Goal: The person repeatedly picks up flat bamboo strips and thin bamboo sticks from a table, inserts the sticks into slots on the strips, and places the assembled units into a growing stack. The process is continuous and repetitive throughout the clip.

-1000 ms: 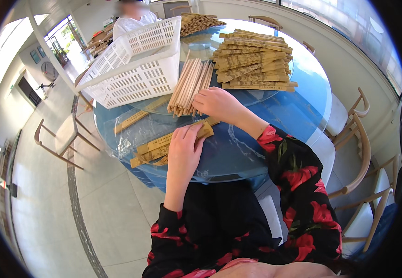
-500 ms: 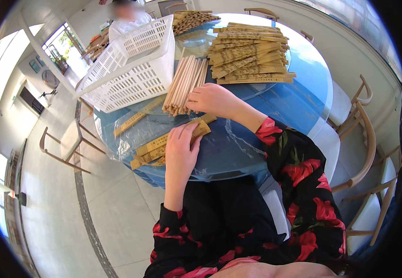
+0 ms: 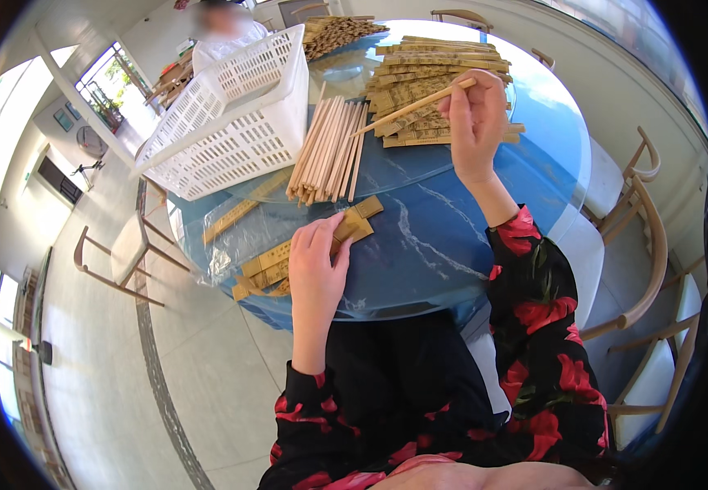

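Observation:
My right hand (image 3: 478, 122) is raised at the right, thumb and fingers pinching the upper end of wooden chopsticks (image 3: 411, 109). Whether it is one or a pair pressed together I cannot tell. The thin end slants down left over a bundle of loose chopsticks (image 3: 321, 155) on the table. Nearer to me, my left hand (image 3: 316, 257) is closed over brown printed paper chopstick sleeves (image 3: 358, 222), whose ends stick out past the fingers. More flat sleeves (image 3: 266, 265) lie to its left at the table's edge. Its palm side is hidden.
A white perforated plastic basket (image 3: 239, 135) stands at the left of the round blue glass-topped table (image 3: 419, 269). Behind the right hand lies a stack of brown sleeves (image 3: 407, 61), with another pile (image 3: 337, 34) farther back. Clear plastic film (image 3: 227, 237) covers the left edge. A person (image 3: 227, 37) sits across; chairs (image 3: 639, 245) surround the table.
My right hand has lifted away from the chopstick bundle, up and to the right, with chopsticks now in its fingers. The left hand stays on the sleeves.

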The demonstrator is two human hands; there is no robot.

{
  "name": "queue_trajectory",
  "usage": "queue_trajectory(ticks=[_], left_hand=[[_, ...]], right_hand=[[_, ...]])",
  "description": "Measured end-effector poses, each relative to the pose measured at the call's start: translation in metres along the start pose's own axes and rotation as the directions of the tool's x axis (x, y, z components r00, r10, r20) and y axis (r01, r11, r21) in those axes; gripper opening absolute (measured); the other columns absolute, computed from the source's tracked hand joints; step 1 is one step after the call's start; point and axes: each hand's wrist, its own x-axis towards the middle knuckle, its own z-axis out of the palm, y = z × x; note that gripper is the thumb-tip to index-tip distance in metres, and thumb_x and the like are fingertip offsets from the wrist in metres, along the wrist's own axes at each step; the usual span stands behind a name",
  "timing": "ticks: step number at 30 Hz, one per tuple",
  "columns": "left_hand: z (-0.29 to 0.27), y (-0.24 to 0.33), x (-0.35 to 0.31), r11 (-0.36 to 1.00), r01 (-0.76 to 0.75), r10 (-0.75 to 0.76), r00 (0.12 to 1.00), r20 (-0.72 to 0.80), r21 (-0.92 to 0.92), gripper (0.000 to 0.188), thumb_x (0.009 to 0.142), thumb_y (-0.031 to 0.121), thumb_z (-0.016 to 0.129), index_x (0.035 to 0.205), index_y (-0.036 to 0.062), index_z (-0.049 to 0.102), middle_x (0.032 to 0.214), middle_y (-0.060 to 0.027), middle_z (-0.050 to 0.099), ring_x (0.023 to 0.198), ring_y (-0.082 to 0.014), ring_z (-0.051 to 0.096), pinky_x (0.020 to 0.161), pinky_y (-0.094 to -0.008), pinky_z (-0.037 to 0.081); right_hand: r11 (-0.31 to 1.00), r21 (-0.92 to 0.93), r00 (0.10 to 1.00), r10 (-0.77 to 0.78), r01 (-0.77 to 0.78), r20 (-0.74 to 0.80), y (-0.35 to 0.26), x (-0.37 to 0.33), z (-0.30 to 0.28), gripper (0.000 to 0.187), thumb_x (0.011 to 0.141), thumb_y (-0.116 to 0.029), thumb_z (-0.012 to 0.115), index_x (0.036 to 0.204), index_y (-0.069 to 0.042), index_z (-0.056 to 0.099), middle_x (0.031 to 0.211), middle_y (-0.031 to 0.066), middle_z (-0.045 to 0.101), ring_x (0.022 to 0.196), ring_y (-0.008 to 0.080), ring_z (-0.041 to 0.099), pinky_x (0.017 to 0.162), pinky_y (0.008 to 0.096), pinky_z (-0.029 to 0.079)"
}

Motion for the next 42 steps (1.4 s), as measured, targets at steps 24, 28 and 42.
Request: queue_trajectory(ticks=[24, 28, 42], left_hand=[[0.005, 0.005, 0.002, 0.999, 0.043, -0.043, 0.998, -0.043, 0.010, 0.034, 0.084, 0.003, 0.074, 0.117, 0.0031, 0.068, 0.109, -0.0130, 0.067, 0.103, -0.0294, 0.063, 0.091, -0.0367, 0.051], [0.004, 0.006, 0.002, 0.998, 0.068, -0.068, 0.997, -0.034, -0.007, 0.034, 0.084, 0.003, 0.074, 0.117, 0.0034, 0.068, 0.109, -0.0129, 0.067, 0.103, -0.0295, 0.063, 0.092, -0.0369, 0.051], [0.004, 0.007, 0.003, 0.997, 0.063, -0.064, 0.998, -0.021, -0.050, 0.035, 0.084, 0.003, 0.074, 0.118, 0.0036, 0.067, 0.111, -0.0138, 0.067, 0.105, -0.0302, 0.063, 0.092, -0.0373, 0.051]], right_hand=[[0.770, 0.220, 0.786, 0.618, -0.599, -0.024, 0.024, 0.000, -0.042, 0.011, 0.099, -0.021, 0.055, 0.093, -0.012, 0.056, 0.067, -0.0022, 0.052, 0.056, 0.0059, 0.045, 0.051, 0.0224, 0.031], [0.777, 0.179, 0.789, 0.614, -0.603, -0.005, 0.022, -0.001, -0.042, 0.011, 0.099, -0.021, 0.056, 0.094, -0.011, 0.056, 0.067, -0.0023, 0.052, 0.056, 0.0059, 0.045, 0.051, 0.0224, 0.031], [0.493, 0.158, 0.514, 0.846, -0.855, 0.141, 0.029, -0.019, -0.036, 0.013, 0.095, -0.022, 0.056, 0.092, -0.010, 0.055, 0.071, 0.0016, 0.061, 0.059, 0.0080, 0.054, 0.054, 0.0224, 0.043]])
